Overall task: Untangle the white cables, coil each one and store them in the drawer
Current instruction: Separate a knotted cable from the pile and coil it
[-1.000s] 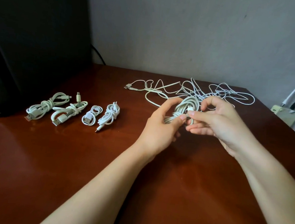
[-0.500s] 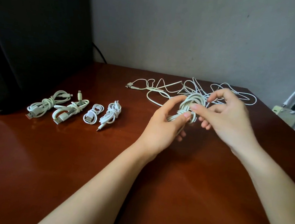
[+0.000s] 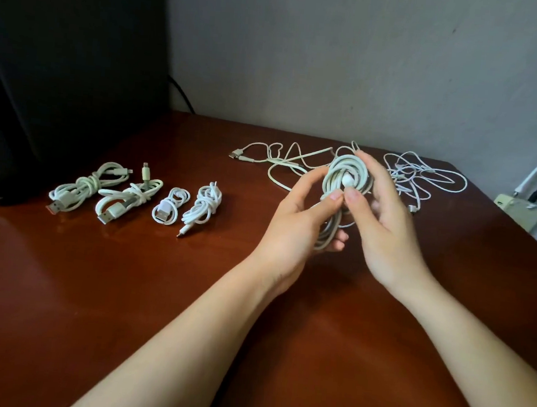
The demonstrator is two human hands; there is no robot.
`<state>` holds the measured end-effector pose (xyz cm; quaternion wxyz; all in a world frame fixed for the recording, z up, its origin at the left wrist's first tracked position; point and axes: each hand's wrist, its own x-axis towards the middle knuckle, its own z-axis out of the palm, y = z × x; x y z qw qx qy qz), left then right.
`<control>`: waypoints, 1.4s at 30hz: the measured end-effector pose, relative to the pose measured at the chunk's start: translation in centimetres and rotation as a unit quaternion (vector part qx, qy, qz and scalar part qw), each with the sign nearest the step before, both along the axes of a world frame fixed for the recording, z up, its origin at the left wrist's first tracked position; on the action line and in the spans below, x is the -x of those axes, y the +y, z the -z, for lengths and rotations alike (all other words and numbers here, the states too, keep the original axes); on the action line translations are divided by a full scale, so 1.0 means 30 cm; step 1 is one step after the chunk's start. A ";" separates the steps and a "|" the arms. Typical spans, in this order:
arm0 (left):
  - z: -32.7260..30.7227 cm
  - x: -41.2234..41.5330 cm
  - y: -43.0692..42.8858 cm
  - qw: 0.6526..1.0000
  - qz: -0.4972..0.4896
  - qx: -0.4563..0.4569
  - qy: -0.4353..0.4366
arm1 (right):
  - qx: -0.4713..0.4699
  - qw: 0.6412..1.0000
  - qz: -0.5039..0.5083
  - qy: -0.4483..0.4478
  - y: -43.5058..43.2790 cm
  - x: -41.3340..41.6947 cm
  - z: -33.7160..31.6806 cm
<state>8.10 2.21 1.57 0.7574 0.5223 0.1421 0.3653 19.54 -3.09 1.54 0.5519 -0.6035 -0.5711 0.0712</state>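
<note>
A white cable coil [image 3: 344,174] is held upright above the table between both hands. My left hand [image 3: 301,225] grips its lower loops, thumb on the front. My right hand [image 3: 379,219] curls round its right side, thumb beside the white plug end at the coil's centre. Behind lies a loose tangle of white cables [image 3: 422,177], with one long pale cable [image 3: 277,162] running left to a USB plug. Several finished coiled cables [image 3: 134,195] lie in a row at the left. No drawer is in view.
The brown wooden table [image 3: 122,304] reaches the grey wall. A large black object [image 3: 61,71] stands at the back left, next to the coiled row. A white power strip [image 3: 516,208] with plugged cords sits at the right edge.
The coil has been lifted and turned upright so its loops face me. My right hand moved from the coil's top to its right side, its thumb now beside my left thumb.
</note>
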 end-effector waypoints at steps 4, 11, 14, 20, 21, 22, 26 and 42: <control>-0.001 0.003 -0.006 1.000 0.013 0.001 -0.004 | -0.033 0.996 -0.028 0.080 0.000 0.004 -0.007; 0.001 0.014 -0.006 0.999 0.047 -0.002 0.019 | -0.052 0.986 -0.052 0.150 -0.008 0.004 -0.032; -0.002 0.012 -0.013 0.998 0.043 -0.018 0.036 | -0.048 0.986 -0.055 0.151 -0.008 -0.004 -0.035; 0.010 0.012 0.008 0.954 -0.073 -0.233 0.175 | -0.003 0.995 -0.053 0.088 -0.017 -0.047 -0.043; 0.014 0.010 0.008 0.941 -0.097 -0.266 0.185 | 0.003 0.997 -0.045 0.067 -0.016 -0.046 -0.037; 0.019 0.009 0.005 0.927 -0.122 -0.298 0.192 | 0.010 0.999 -0.035 0.036 -0.014 -0.043 -0.030; 0.022 0.010 0.002 0.880 -0.172 -0.389 0.210 | 0.035 0.999 -0.003 -0.041 -0.015 -0.031 -0.013; -0.001 0.019 -0.004 0.864 -0.247 -0.390 0.202 | 0.010 0.994 -0.052 0.094 -0.019 -0.008 -0.053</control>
